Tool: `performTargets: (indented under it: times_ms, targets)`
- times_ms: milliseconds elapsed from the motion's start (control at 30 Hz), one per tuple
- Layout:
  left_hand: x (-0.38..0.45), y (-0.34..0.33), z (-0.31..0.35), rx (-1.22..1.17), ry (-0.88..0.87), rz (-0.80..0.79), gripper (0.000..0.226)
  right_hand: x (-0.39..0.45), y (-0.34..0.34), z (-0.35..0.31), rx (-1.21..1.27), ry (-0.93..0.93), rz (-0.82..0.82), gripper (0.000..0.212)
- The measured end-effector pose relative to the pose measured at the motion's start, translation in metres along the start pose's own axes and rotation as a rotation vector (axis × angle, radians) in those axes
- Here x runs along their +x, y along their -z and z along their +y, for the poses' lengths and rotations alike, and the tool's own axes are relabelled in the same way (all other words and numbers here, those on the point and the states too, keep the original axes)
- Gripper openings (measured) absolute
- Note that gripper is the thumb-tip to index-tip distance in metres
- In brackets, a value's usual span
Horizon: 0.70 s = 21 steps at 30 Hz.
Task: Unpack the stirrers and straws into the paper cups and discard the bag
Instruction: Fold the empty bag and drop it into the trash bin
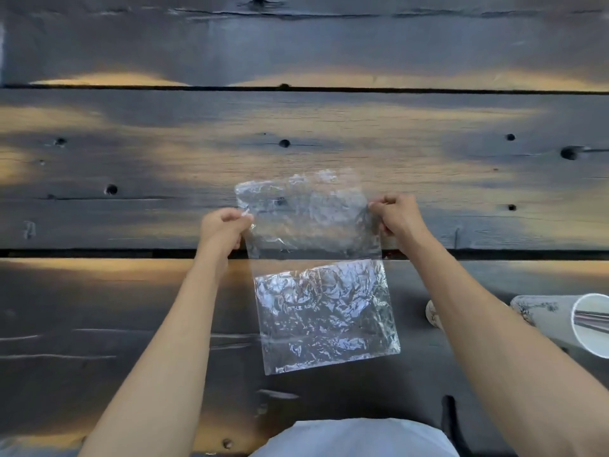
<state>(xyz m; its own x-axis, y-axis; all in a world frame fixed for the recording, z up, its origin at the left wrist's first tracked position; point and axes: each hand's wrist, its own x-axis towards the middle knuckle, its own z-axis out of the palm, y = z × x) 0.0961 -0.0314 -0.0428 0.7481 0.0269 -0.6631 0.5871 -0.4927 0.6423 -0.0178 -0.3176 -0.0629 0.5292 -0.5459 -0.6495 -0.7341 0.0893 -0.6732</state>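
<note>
Dark wooden planks [131,179] fill the head view, patched with warm light. Over them the clear, crinkled bag [324,311] hangs stretched between both hands: the left hand [222,227] pinches its left edge, the right hand [397,216] its right edge, fingers closed tight on the film. It looks empty. Its long axis runs from the hands toward the body. A cup [590,324] holding thin sticks lies at the far right, nearer the right hand. Discarding the bag seems next.
</note>
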Motion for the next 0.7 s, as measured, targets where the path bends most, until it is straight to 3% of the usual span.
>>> performTargets:
  times_ms: [133, 400, 533, 700]
  targets:
    - [-0.031, 0.012, -0.004, -0.035, -0.113, -0.004, 0.007, -0.036, 0.014, -0.001, 0.188, 0.002, -0.081, 0.009]
    - [-0.091, 0.037, -0.046, -0.155, -0.188, -0.039, 0.008, -0.110, 0.028, 0.027, 0.451, 0.000, -0.132, 0.021]
    - [-0.122, 0.043, -0.077, -0.124, -0.208, -0.081, 0.012, -0.134, 0.036, 0.055, 0.443, -0.023, -0.158, 0.030]
    - [-0.147, 0.045, -0.120, -0.162, -0.124, -0.096, 0.026, -0.157, 0.044, 0.083, 0.329, -0.038, -0.179, 0.016]
